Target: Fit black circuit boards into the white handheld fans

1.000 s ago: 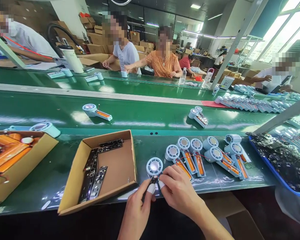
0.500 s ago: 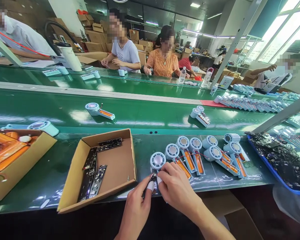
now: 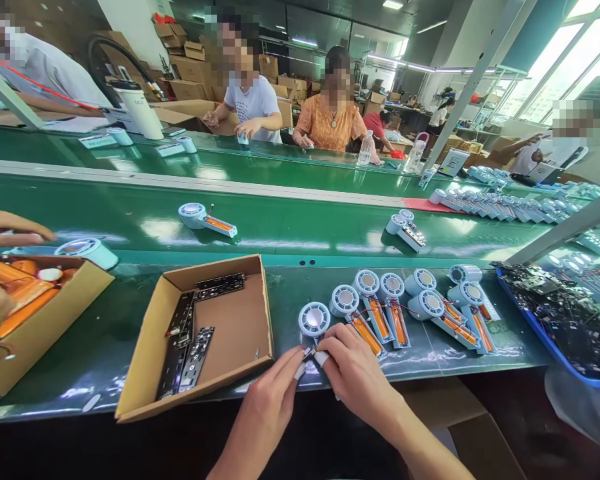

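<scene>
My left hand (image 3: 273,393) is closed, its thumb and fingers pinching a small dark circuit board (image 3: 308,353), mostly hidden by the fingers. My right hand (image 3: 356,365) meets it there, its thumb and forefinger closed on something too small to make out. White covers wrap some fingertips. Just beyond the fingertips stands a light-blue handheld fan (image 3: 314,320) with a round grille; its lower part is hidden by my hands. To the right lie several similar fans (image 3: 367,283) with open handles showing orange battery cells and thin red wires.
Left of my hands, a cardboard box (image 3: 266,313) holds several black circuit boards. Farther left, another box (image 3: 65,320) contains orange batteries, with a co-worker's hand (image 3: 10,227) beside it. A blue tray (image 3: 525,327) heaped with boards stands right. Fans lie on the green conveyor belt (image 3: 290,230); people sit opposite.
My left hand has turned slightly, hiding more of the board; both hands stay by the same fan. A co-worker's hands have appeared at the battery box. The fans on the belt have shifted slightly right.
</scene>
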`<act>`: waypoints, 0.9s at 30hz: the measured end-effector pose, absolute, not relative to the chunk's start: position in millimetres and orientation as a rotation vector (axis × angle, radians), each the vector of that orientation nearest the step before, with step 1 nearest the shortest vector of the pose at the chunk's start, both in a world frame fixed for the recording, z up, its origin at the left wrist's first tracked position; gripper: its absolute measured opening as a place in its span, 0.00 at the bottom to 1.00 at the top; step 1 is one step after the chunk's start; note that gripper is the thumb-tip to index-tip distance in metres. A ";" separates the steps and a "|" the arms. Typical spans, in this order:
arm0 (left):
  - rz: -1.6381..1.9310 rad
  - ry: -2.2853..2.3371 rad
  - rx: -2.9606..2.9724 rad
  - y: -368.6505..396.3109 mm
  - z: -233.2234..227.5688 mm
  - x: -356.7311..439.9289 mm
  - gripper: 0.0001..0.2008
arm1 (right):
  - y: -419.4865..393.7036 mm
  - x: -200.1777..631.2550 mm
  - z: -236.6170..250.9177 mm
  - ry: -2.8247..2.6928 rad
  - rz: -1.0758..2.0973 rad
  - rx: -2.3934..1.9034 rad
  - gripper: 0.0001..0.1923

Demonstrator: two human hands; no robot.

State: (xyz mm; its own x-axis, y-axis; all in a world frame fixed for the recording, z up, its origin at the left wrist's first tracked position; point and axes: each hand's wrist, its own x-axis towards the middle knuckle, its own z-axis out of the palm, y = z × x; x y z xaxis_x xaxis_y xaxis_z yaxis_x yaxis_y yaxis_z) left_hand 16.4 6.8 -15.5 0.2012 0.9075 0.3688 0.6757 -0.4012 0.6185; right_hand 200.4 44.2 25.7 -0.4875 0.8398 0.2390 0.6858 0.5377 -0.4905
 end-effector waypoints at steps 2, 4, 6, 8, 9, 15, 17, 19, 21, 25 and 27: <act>1.010 1.441 2.167 9.0 -12.6 13.1 0.20 | 43.5 202.4 20.7 -2.330 0.462 -1.161 0.14; 1.001 1.394 2.171 10.9 -11.1 9.6 0.19 | 43.6 204.5 19.0 -2.363 0.477 -1.062 0.16; 0.993 1.366 2.182 12.1 -11.0 6.7 0.19 | 43.7 205.6 19.9 -2.380 0.491 -1.004 0.17; 0.993 1.361 2.203 12.0 -12.1 5.1 0.19 | 43.6 204.4 22.0 -2.387 0.481 -1.000 0.16; 0.998 1.364 2.218 11.6 -12.7 4.8 0.20 | 43.5 203.0 23.0 -2.400 0.465 -1.003 0.16; 1.041 1.431 2.229 7.4 -13.7 6.9 0.19 | 48.9 202.7 26.3 -2.390 0.494 -0.972 0.13; 1.045 1.500 2.148 4.7 -14.5 7.7 0.18 | 50.9 213.1 30.2 -2.282 0.612 -0.968 0.12; 1.030 1.605 2.041 0.5 -16.4 8.0 0.17 | 50.5 227.1 36.0 -2.207 0.674 -1.006 0.16; 0.986 1.685 1.954 -4.4 -18.3 7.9 0.18 | 47.6 239.3 41.9 -2.279 0.669 -1.057 0.22; 0.855 1.607 1.947 -8.2 -15.3 8.3 0.25 | 43.0 244.4 44.8 -2.585 0.575 -1.104 0.29; 0.831 1.537 1.988 -5.5 -9.7 9.6 0.28 | 44.6 239.9 41.5 -2.640 0.536 -1.069 0.24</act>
State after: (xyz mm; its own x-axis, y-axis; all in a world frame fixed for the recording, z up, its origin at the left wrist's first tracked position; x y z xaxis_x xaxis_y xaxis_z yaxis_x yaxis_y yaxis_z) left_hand 9.6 -5.5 -9.7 0.1806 0.9692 0.1677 0.6708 -0.2461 0.6996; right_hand 239.9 44.6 41.5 -0.7025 0.7066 0.0853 0.6175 0.6647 -0.4206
